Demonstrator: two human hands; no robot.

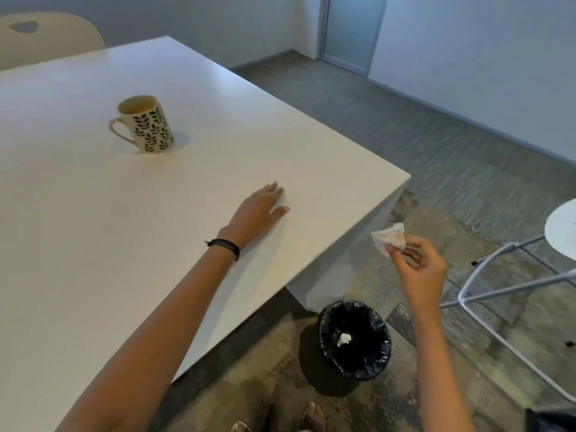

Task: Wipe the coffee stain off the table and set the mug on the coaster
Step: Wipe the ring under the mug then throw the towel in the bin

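A cream mug (146,126) with black leaf prints stands upright on the white table (93,198), handle to the left, on a round white coaster (184,140) that barely shows beneath it. My left hand (260,210) rests flat on the table near its right edge, fingers straight. My right hand (419,263) is off the table's corner and pinches a crumpled white tissue (389,238) with a faint brown mark, above the floor. No stain shows on the tabletop.
A small bin (353,338) lined with a black bag stands on the floor below the table's corner, with a white wad inside. A white chair with metal legs (505,275) is at the right. Another chair back (46,39) sits behind the table's far left.
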